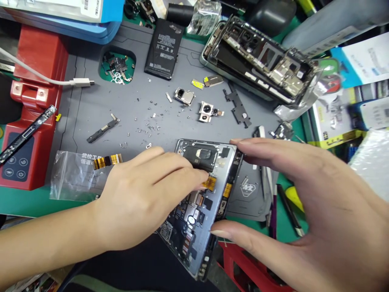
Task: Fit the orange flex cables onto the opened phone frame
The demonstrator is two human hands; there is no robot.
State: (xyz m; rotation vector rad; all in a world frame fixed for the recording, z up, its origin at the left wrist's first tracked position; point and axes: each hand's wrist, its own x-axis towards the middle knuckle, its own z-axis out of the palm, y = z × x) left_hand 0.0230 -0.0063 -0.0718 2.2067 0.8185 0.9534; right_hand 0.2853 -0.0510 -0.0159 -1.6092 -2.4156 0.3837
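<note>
Holding an opened phone (199,229) tilted over the near edge of the grey mat (88,107), inner side facing up. Clamping its long side with the right hand (337,207), setting a fingertip near the far corner and the thumb farther down the edge. Bringing the left hand's (136,198) fingertips together at an orange flex connector (210,183); touching there, but not telling whether pinching or merely pressing. Judging the phone body light, stiff and rather slippery along its smooth rim, the flex thin, soft and easily creased; favouring a hold by the frame edges, keeping pressure off exposed parts. Counting loose parts on the mat: one battery (164,48), two camera modules (184,96), one dark bracket (237,106), one slim dark bar (103,129). Noting also one clear bag (69,178) with one loose flex strip (107,161) lying partly across it, one white cable (82,82), and at far right one layered phone assembly (255,61). Leaving screws (148,127) uncounted, being too small and scattered.
</note>
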